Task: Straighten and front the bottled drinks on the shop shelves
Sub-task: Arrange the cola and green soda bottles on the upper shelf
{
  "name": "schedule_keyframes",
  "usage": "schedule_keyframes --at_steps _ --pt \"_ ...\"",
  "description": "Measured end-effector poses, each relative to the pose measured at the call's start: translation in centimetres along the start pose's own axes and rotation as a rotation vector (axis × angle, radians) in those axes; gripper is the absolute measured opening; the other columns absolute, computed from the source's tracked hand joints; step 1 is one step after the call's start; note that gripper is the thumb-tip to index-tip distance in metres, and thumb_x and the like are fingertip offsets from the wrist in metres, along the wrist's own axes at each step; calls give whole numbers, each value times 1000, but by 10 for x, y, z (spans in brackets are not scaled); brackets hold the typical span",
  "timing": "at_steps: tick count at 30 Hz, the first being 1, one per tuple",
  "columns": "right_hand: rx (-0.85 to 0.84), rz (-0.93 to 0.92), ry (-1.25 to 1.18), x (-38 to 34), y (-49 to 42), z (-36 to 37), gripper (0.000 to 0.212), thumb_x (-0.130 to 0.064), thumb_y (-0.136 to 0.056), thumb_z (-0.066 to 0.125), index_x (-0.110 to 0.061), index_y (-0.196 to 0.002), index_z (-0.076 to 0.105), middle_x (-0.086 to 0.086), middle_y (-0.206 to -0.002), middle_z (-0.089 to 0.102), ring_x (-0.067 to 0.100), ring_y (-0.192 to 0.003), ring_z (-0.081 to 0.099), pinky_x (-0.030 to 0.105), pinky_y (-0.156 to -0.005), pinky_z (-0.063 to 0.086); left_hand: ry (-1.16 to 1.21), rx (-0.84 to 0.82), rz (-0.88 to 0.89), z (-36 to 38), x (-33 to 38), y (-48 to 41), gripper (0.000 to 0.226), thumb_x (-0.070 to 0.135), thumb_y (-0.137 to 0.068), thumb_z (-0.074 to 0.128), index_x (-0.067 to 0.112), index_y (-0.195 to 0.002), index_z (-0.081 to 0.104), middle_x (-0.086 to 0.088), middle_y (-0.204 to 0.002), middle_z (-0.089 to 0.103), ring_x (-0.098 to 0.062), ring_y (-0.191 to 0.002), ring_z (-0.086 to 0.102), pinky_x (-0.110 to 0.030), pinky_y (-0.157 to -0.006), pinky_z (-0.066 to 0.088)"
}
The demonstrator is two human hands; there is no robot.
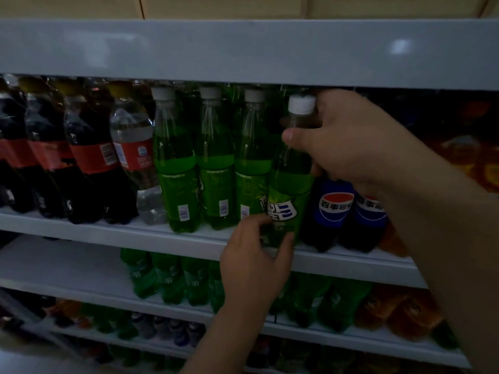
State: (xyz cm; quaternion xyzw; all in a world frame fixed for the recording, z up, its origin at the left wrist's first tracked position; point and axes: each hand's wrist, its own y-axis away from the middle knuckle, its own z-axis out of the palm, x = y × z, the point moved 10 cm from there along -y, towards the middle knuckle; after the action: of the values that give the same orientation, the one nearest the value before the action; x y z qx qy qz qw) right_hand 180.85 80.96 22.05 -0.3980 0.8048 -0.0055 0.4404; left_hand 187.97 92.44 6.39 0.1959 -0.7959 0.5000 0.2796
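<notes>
A bottle [290, 195] is held at the front edge of a shop shelf [162, 234], gripped at the neck by the right hand [348, 141] and at the base by the left hand [253, 260]. Three matching bottles [216, 168] are ranged just to its left, with a water bottle [135, 157] and cola bottles [89, 157] farther left. Two logo-labelled bottles [334, 209] are set immediately to its right. More bottles [167, 279] are stood on the lower shelf [67, 268].

green bottle [289, 190]: clear glossy plastic, shiny label | cap [301, 103]: matt white | shelf [108, 230]: smooth grey

Bottled drinks [176, 168] along white shelf [108, 233]
</notes>
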Motion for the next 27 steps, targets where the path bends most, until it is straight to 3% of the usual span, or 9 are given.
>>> schedule_keyframes --at_steps 3,6,9,15,19,22,24,26,27 --pt "-31 49 -6 1 -3 -1 8 -21 -86 63 -19 -93 59 5 -68 63 5 -37 54 19 -34 39 21 -2 33 7 1 6 38 26 -76 78 12 -108 61 1 -108 64 -6 -99 57 -18 -82 48" --pt "113 -47 156 -6 -2 -5 20 -36 -81 69 -22 -93 60 -5 -76 63 5 -53 60 19 -46 50 20 39 81 11 4 8 29 23 -76 78 10 -97 64 -4 -112 62 -11 -104 57 -20 -84 49" --pt "224 -81 309 -9 2 -6 36 -43 -82 68 -17 -102 55 -5 -83 58 3 -60 55 13 -50 46 -2 36 57 16 4 5 25 28 -76 77 13 -92 64 -2 -112 60 -12 -100 57 -18 -78 47" --pt "220 -88 344 -13 1 -1 31 -34 -87 65 -10 -100 49 1 -83 58 12 -59 58 31 -56 54 -55 -11 35 27 7 1 24 28 -73 81 13 -79 63 -5 -109 59 -17 -85 61 -21 -58 49" --pt "220 -104 309 -12 5 0 32 -33 -89 63 -13 -107 47 -6 -83 49 7 -58 52 17 -50 46 -44 -12 81 11 16 -3 17 24 -79 77 13 -80 64 -1 -100 61 -11 -79 59 -23 -57 50" --pt "223 -91 329 -6 11 1 37 -35 -88 63 -11 -111 45 5 -98 59 15 -68 58 31 -63 54 -28 103 173 -30 33 -30 8 17 -83 66 12 -89 64 2 -87 59 -5 -75 51 -10 -65 41" --pt "253 -138 284 -4 25 0 44 -32 -88 63 -16 -123 42 -1 -105 60 9 -78 57 21 -71 50 -20 196 151 -58 42 -62 18 18 -84 63 11 -101 64 4 -93 59 -2 -78 51 -7 -72 40" --pt "303 -220 194 -3 49 1 54 -26 -89 62 -18 -136 38 -17 -109 52 -7 -79 51 -1 -73 36 25 182 71 -69 49 -96 31 29 -87 61 14 -114 61 4 -105 62 -3 -80 57 -16 -75 48" --pt "330 -235 158 2 62 1 57 -25 -89 61 -17 -140 36 -19 -113 49 -8 -78 52 -4 -74 33 11 151 43 -67 53 -110 36 35 -88 59 15 -118 60 3 -110 63 -4 -84 60 -22 -77 50"
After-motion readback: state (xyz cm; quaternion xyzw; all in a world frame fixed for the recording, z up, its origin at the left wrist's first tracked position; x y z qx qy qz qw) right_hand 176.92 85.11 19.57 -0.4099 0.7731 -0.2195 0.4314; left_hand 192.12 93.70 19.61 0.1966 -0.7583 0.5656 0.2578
